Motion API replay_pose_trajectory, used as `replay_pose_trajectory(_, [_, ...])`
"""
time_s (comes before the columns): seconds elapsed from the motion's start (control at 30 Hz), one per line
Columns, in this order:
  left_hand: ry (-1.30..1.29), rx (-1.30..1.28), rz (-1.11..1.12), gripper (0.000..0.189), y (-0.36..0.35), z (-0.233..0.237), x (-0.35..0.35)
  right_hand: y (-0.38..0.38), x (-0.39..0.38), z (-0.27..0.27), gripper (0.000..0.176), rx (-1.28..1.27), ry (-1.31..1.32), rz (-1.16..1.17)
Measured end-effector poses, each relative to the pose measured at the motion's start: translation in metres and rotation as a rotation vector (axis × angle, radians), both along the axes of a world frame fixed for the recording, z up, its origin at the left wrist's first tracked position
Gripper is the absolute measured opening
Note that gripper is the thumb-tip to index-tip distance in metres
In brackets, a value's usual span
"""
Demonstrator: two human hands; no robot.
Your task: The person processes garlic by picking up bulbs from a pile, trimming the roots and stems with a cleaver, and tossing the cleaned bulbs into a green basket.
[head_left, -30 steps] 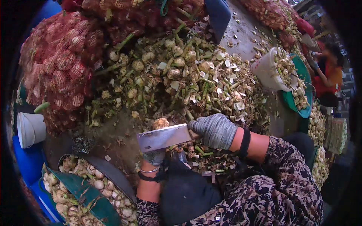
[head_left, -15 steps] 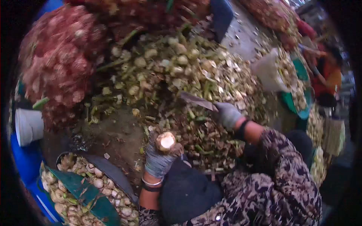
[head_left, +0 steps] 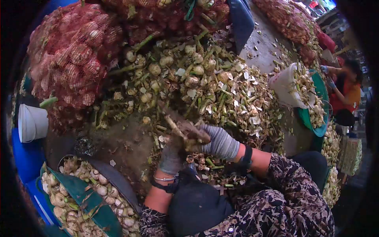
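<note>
My left hand (head_left: 171, 158), in a grey glove, is closed around a garlic bulb whose pale stalk (head_left: 173, 125) points up and away. The bulb itself is mostly hidden by my fingers and the blade. My right hand (head_left: 221, 143), gloved too, is closed on a knife (head_left: 195, 132), its brownish blade blurred and lying across the stalk close to my left hand. Both hands meet above a heap of untrimmed garlic, cut stalks and peelings (head_left: 233, 93).
Red mesh sacks of garlic (head_left: 75, 55) stand at the back left. A white bucket (head_left: 33, 122) is at far left, with a green-rimmed container of trimmed bulbs (head_left: 102, 191) below it. A tilted white pail (head_left: 282, 85) lies right; a person (head_left: 345, 91) sits beyond.
My right hand has brought the knife leftward and down to my left hand. The bulb has turned: its white cut face no longer shows, and a stalk now points away.
</note>
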State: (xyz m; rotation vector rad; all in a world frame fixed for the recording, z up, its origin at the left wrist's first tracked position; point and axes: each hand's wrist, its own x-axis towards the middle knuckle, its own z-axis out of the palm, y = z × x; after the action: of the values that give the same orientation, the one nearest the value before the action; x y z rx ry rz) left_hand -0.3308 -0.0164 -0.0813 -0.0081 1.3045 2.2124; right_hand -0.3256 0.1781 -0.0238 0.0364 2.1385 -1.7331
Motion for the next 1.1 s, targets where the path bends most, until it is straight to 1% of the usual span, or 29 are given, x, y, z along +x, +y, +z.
replay_pose_trajectory(0.03, [-0.125,-0.002,0.001,0.034,0.007,0.001,-0.003,0.004,-0.001,0.007,0.053,0.001,0.008,0.001])
replay_pose_trajectory(0.07, [0.217,0.113,-0.319,0.03,-0.002,-0.072,-0.02,0.008,-0.004,0.025,0.051,0.189,0.077,0.126])
replay_pose_trajectory(0.1, [0.225,0.111,-0.318,0.03,-0.009,-0.066,-0.014,0.013,-0.004,0.036,0.05,0.377,0.145,0.251])
replay_pose_trajectory(0.13, [0.398,-0.25,-0.228,0.025,-0.019,-0.049,-0.001,0.022,0.0,0.035,0.044,0.332,0.249,0.269])
replay_pose_trajectory(0.17, [0.575,-0.624,-0.129,0.026,-0.027,-0.025,0.003,0.033,-0.003,0.05,0.039,0.505,0.291,0.394])
replay_pose_trajectory(0.2, [0.502,-0.618,-0.126,0.034,-0.03,0.001,-0.001,0.044,-0.007,0.042,0.037,0.602,0.201,0.444])
replay_pose_trajectory(0.23, [0.318,-0.613,0.008,0.033,-0.036,0.035,-0.001,0.053,-0.01,0.03,0.036,0.698,0.112,0.492])
replay_pose_trajectory(0.27, [0.136,-0.597,0.146,0.033,-0.044,0.07,0.001,0.058,-0.01,0.028,0.036,0.695,0.133,0.489])
replay_pose_trajectory(0.3, [0.155,-0.599,0.16,0.033,-0.053,0.101,0.004,0.063,-0.011,0.025,0.034,0.705,0.06,0.368])
replay_pose_trajectory(0.33, [0.17,-0.066,0.343,0.035,-0.067,0.132,0.01,0.068,-0.007,0.02,0.033,0.709,-0.026,0.243])
replay_pose_trajectory(0.37, [0.164,0.475,0.497,0.039,-0.083,0.158,0.017,0.072,0.0,0.01,0.033,0.707,-0.028,0.234])
replay_pose_trajectory(0.4, [0.153,1.024,0.639,0.043,-0.098,0.174,0.021,0.078,0.003,-0.004,0.028,0.604,-0.032,0.11])
replay_pose_trajectory(0.43, [0.194,1.191,0.564,0.042,-0.12,0.184,0.023,0.081,0.005,-0.019,0.022,0.493,-0.035,-0.008])
replay_pose_trajectory(0.47, [0.236,1.352,0.478,0.042,-0.136,0.191,0.022,0.084,0.007,-0.031,0.02,0.538,0.024,0.004])
replay_pose_trajectory(0.5, [0.248,1.35,0.472,0.042,-0.132,0.19,0.012,0.084,0.006,-0.038,0.02,0.532,0.035,0.004])
replay_pose_trajectory(0.57, [0.214,1.387,0.358,0.034,-0.113,0.172,-0.024,0.086,0.005,-0.051,0.022,0.563,0.024,0.024])
replay_pose_trajectory(0.63, [0.087,1.113,0.315,0.036,-0.087,0.126,-0.078,0.088,0.002,-0.053,0.025,0.538,-0.007,0.018])
replay_pose_trajectory(0.67, [0.144,0.438,0.527,0.041,-0.072,0.114,-0.102,0.087,-0.001,-0.042,0.025,0.517,-0.032,0.0])
replay_pose_trajectory(0.7, [0.27,0.179,0.518,0.051,-0.072,0.061,-0.133,0.086,-0.005,-0.036,0.025,0.495,-0.055,-0.014])
replay_pose_trajectory(0.73, [0.562,-0.193,0.474,0.052,-0.075,0.007,-0.17,0.09,-0.002,-0.051,0.027,0.425,-0.044,-0.05])
replay_pose_trajectory(0.77, [0.839,-0.574,0.409,0.052,-0.073,-0.022,-0.202,0.09,-0.003,-0.053,0.027,0.426,-0.043,-0.045])
replay_pose_trajectory(0.83, [-0.089,-0.346,0.792,0.051,-0.031,0.002,-0.257,0.092,-0.008,-0.053,0.032,0.411,-0.095,-0.093])
replay_pose_trajectory(0.87, [-0.095,-0.347,0.795,0.051,-0.028,-0.004,-0.282,0.091,-0.01,-0.053,0.035,0.36,-0.147,-0.103])
replay_pose_trajectory(0.93, [-0.3,-0.189,0.542,0.049,-0.035,-0.035,-0.327,0.093,-0.015,-0.056,0.036,0.401,-0.133,-0.078])
replay_pose_trajectory(1.0, [-0.353,-0.217,0.578,0.05,-0.039,-0.055,-0.343,0.095,-0.016,-0.062,0.037,0.439,-0.119,-0.05])
replay_pose_trajectory(1.07, [-0.4,-0.25,0.609,0.05,-0.042,-0.061,-0.34,0.095,-0.015,-0.069,0.027,0.497,-0.042,-0.04])
replay_pose_trajectory(1.1, [-0.052,-0.723,0.489,0.051,-0.045,-0.061,-0.323,0.093,-0.016,-0.06,0.027,0.494,-0.043,-0.048])
